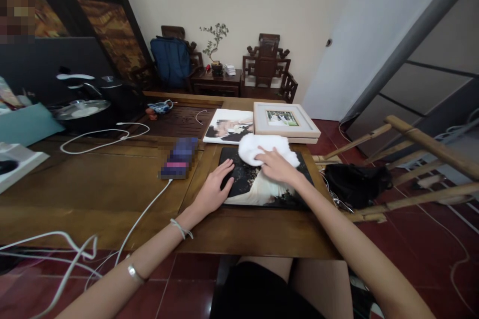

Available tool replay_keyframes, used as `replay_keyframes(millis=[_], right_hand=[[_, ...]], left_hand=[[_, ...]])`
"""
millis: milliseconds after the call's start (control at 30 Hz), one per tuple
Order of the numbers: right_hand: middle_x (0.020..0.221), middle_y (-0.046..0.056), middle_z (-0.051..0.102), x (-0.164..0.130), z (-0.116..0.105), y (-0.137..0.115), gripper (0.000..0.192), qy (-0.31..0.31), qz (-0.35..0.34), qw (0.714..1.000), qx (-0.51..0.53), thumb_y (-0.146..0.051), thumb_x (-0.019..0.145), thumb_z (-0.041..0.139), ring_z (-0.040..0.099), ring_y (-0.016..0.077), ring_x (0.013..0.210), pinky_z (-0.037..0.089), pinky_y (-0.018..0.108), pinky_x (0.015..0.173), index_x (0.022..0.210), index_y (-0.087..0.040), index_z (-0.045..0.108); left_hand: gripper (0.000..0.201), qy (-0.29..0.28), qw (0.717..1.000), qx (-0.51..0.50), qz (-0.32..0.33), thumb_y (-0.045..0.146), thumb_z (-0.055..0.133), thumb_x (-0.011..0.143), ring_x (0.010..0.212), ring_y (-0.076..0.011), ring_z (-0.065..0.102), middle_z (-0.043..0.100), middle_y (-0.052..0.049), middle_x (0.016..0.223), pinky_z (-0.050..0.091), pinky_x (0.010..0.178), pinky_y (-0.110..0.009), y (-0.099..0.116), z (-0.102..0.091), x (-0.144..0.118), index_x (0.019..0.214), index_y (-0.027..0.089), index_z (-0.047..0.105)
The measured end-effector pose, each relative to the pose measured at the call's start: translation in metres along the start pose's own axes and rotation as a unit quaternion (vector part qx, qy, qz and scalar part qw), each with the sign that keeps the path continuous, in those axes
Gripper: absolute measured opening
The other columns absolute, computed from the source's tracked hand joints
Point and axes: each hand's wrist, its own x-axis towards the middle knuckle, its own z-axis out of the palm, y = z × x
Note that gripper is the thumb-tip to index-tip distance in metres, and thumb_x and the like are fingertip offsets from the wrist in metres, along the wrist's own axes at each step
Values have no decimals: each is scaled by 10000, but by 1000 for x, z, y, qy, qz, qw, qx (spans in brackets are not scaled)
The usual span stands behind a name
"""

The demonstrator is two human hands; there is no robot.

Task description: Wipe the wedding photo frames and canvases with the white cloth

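Observation:
A dark photo panel [245, 197] with a pale gown pictured on it lies flat near the table's front edge. My right hand [276, 163] is closed on a fluffy white cloth [264, 147] and presses it against the panel's far part. At the panel's left edge rests my left hand [216, 184], fingers spread and holding nothing. Just behind the panel lie a white-edged photo print [228, 127] and light wooden picture frames [286, 119], stacked. Part of the panel is hidden under the cloth and my right forearm.
A phone [179, 157] with a white charging cable [144, 219] lies left of the panel. Farther left are a lidded pot [84, 109] and a teal box [32, 127]. Bamboo rails [422, 142] and a black bag [357, 184] stand on the right.

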Motion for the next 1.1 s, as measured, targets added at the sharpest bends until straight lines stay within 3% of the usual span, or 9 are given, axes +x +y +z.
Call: replay_keyframes(millis=[100,200,400,533,667,833,967,1033,1100], right_hand=[[1340,170,485,-36,-4,35,483,16,42,999,-21,-36,720,350,267,262,1349,195,602,1037,1142,-127,567],[1387,144,437,-76,-3,46,440,39,43,997,-51,-17,696,367,235,275,1359,183,616,1047,1044,-143,606],[1451,42,355,-159,7,-8,365,20,-45,998,-51,37,577,365,81,287,1390,113,643,1074,741,-168,618],[1460,16,337,-185,8,-39,354,-11,-65,997,-31,28,503,382,63,305,1389,60,658,1075,695,-176,597],[1448,30,362,-167,3,-31,416,-25,-46,999,-6,32,526,369,105,276,1389,104,634,1082,787,-178,615],[1363,95,479,-101,-9,22,424,-5,-11,1000,-5,3,668,352,246,243,1359,169,570,1092,950,-173,617],[1234,91,594,-56,-18,59,441,25,24,999,-13,-28,698,349,402,265,1276,264,530,1058,1020,-175,610],[1211,87,609,-47,-17,65,436,38,43,998,-13,-34,701,346,454,267,1234,291,506,1046,1010,-176,619],[1260,99,573,-52,-14,62,445,42,50,998,-17,-31,702,344,417,270,1265,261,531,1056,1034,-167,608]], left_hand=[[348,4,1000,-3,0,258,435,884,1303,-222,397,492,-132,1356,320,1084,-472,1,0,0,1195,144,543],[336,10,1000,-8,5,255,434,882,1301,-223,401,493,-127,1356,323,1080,-480,2,0,0,1183,155,547],[340,12,1000,-3,-1,250,433,880,1304,-227,395,491,-129,1357,314,1086,-475,2,0,-1,1187,153,541],[337,10,1000,-2,1,250,435,878,1299,-227,401,494,-131,1353,316,1086,-467,3,0,0,1180,149,545],[337,9,1000,3,1,250,441,876,1297,-226,403,491,-138,1354,316,1086,-460,1,0,0,1176,139,548],[328,8,1000,-8,1,248,448,873,1297,-227,405,498,-125,1350,324,1076,-480,0,-1,1,1173,163,549],[338,4,1000,-14,-2,254,449,874,1300,-223,400,493,-132,1354,321,1081,-466,1,-2,1,1181,151,546],[339,7,1000,-18,-2,255,451,873,1298,-224,403,491,-119,1358,325,1079,-468,1,-2,0,1187,166,545],[336,11,1000,-21,-4,254,454,871,1297,-225,405,494,-103,1359,329,1077,-472,0,-1,0,1187,186,547]])
